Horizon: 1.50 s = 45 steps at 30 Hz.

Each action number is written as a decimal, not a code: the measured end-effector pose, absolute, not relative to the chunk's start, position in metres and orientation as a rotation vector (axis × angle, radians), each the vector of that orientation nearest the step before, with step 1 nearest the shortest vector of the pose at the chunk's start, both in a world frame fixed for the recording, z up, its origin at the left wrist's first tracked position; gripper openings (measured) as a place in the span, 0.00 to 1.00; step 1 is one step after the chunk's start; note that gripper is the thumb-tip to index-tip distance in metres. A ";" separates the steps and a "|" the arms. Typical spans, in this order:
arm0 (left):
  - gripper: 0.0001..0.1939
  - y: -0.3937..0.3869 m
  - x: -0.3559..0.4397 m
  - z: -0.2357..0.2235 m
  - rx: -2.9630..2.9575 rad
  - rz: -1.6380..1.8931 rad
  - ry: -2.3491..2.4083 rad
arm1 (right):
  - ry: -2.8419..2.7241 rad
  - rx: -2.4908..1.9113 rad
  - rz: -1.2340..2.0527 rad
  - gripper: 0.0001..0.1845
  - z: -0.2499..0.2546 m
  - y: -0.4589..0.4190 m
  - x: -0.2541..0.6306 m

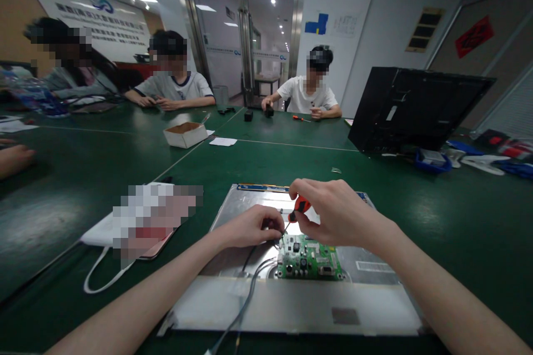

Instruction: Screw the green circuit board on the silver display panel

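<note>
Both bare hands, the left hand (254, 226) and the right hand (338, 208), meet over the upper left corner of a green circuit board (310, 259). The right hand is closed around the red-and-black handle of a screwdriver (300, 205), thumb and fingers wrapped on it from the right. The screwdriver is tilted, its thin shaft slanting down and left to the board's corner, just beside the left fingertips. Whether the tip touches the board cannot be told.

The left hand is curled, thumb and fingertips drawn nearly together at that same corner; whether they pinch anything is hidden. The circuit board lies just below and left of the right hand, and below and right of the left hand. It rests flat on a silver metal panel (375, 306), which lies on a green table (462, 222). Thin cables (252, 294) run from the board's left side toward the near edge.

Left of the panel, near the left forearm, lies a white pouch (100, 231). Farther off stand an open white box (183, 136) and, on the right, a large black monitor (416, 111). Across the table sit 3 people, and 1 co-worker's hand (15, 160) shows at the left edge.
</note>
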<state>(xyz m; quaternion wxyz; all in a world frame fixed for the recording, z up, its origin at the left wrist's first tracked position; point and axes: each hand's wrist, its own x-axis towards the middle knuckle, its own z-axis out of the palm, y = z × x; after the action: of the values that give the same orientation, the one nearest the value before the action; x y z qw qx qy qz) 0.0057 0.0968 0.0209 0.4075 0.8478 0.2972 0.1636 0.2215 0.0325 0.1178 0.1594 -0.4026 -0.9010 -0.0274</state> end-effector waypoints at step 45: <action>0.03 0.095 0.005 0.021 2.138 0.413 0.764 | -2.569 -1.230 -0.050 0.13 0.119 0.032 0.220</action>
<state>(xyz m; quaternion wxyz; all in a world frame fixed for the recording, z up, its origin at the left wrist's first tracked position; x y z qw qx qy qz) 0.0054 0.0951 0.0208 0.4049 0.8471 0.3028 0.1637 0.2198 0.0316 0.1193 0.1458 -0.4273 -0.8921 -0.0174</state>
